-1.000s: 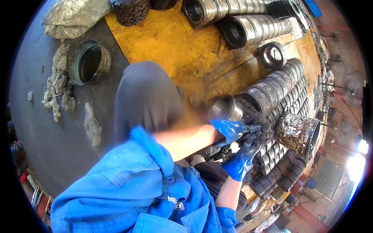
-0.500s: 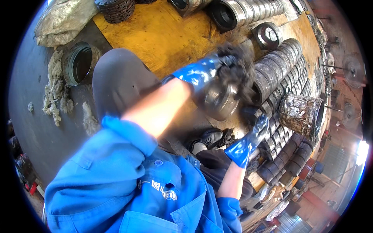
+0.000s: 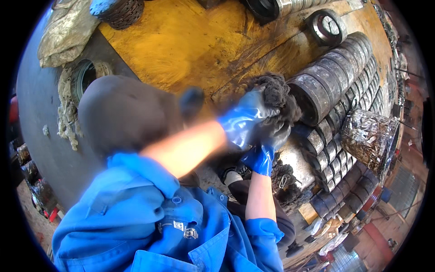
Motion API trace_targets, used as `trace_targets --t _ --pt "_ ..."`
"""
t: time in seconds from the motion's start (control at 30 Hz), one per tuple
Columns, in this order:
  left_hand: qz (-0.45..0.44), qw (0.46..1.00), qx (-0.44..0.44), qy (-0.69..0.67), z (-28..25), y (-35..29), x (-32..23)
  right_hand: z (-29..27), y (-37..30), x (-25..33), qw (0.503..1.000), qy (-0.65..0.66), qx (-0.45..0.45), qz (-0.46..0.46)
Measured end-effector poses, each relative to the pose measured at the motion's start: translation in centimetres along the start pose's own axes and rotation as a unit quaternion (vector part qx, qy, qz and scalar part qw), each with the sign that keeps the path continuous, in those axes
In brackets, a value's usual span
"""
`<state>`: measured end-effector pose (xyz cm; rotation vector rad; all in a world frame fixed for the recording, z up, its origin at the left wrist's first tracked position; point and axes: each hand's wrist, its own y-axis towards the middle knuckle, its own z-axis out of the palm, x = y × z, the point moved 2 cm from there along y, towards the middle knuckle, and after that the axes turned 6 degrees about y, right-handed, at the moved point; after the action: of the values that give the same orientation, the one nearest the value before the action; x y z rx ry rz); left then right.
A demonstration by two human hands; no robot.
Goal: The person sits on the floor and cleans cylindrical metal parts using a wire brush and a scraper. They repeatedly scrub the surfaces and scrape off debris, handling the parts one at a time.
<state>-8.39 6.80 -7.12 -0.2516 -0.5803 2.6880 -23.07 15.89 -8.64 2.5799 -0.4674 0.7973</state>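
Note:
A bunched, dark grey fibrous wad (image 3: 274, 93), like a dirty rag or waste yarn, is in front of me. My left hand (image 3: 247, 115), in a blue rubber glove, grips it from the left with curled fingers. From below, my right hand (image 3: 262, 156), gloved the same way, meets the left hand, its grey-stained fingers closed up against the wad's underside. Blur and overlap hide the fingertips and anything between the two hands. Just right of the wad, a row of dark metal rings (image 3: 312, 97) lies on its side.
More rings (image 3: 333, 154) lie in rows at the right, beside a foil-like metal bucket (image 3: 367, 136). One loose ring (image 3: 326, 27) stands on the yellow board (image 3: 181, 41). Pale fibre (image 3: 68, 109) lies at the left. My knee (image 3: 122, 113) rises beside the left forearm.
My right hand has moved left, from beside the rings to my left hand. The left hand and wad have shifted slightly. The rounded dark metal part below them no longer shows.

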Motion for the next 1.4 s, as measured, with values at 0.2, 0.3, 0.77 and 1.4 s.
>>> trace_targets --t 0.2,0.3,0.77,1.4 --pt "0.137 0.939 -0.152 0.275 -1.6 6.3 0.4 0.0 -0.2 1.5 0.998 0.059 -0.014 0.015" --pt "0.17 0.712 -0.1 0.674 -1.5 7.2 -2.1 -0.5 0.1 2.2 0.998 0.057 -0.016 0.017" --pt "0.018 0.575 -0.234 0.784 -6.7 0.1 0.9 -0.7 0.1 2.2 0.993 0.11 -0.044 0.026" --pt "-0.505 0.761 -0.179 0.365 -3.4 -10.5 -4.6 -1.5 0.6 3.1 0.997 0.07 -0.028 0.014"
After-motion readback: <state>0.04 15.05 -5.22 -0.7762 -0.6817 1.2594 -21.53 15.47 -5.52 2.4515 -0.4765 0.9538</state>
